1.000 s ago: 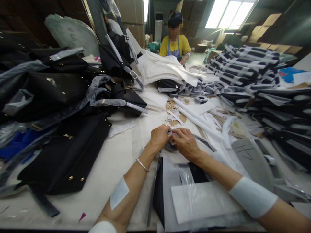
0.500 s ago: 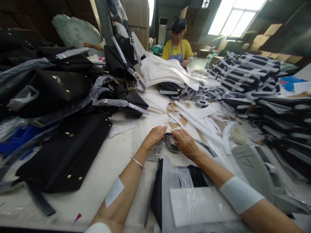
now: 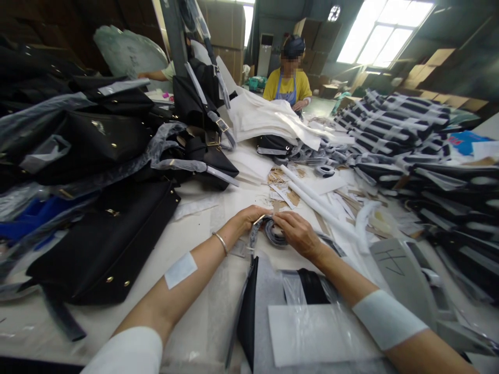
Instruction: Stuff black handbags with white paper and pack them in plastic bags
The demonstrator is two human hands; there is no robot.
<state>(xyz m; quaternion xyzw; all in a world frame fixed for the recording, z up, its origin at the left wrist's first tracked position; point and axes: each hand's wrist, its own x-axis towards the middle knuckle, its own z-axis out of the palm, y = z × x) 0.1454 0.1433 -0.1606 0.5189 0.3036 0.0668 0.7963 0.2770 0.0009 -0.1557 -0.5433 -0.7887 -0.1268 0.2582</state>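
Both of my hands meet over a coiled grey strap (image 3: 275, 235) wrapped in clear film, lying on the white table (image 3: 187, 244). My left hand (image 3: 249, 217) pinches the strap's end, where a small metal clasp shows. My right hand (image 3: 297, 232) has its fingers closed on the coil's right side. Just in front of my wrists lies a black bag (image 3: 249, 311) under grey wrapping and clear plastic, with a white sheet (image 3: 312, 332) on top of it.
Black bags (image 3: 105, 244) in plastic film are heaped on the left. Striped black-and-white pieces (image 3: 405, 119) are stacked on the right. White paper rolls (image 3: 312, 195), card scraps and white cloth (image 3: 268, 117) lie beyond my hands. A person in yellow (image 3: 287, 85) works at the far end.
My hands have opened the strap out from a tight bundle into a loose coil on the table. The left arm has stretched further forward, and the view has tilted slightly.
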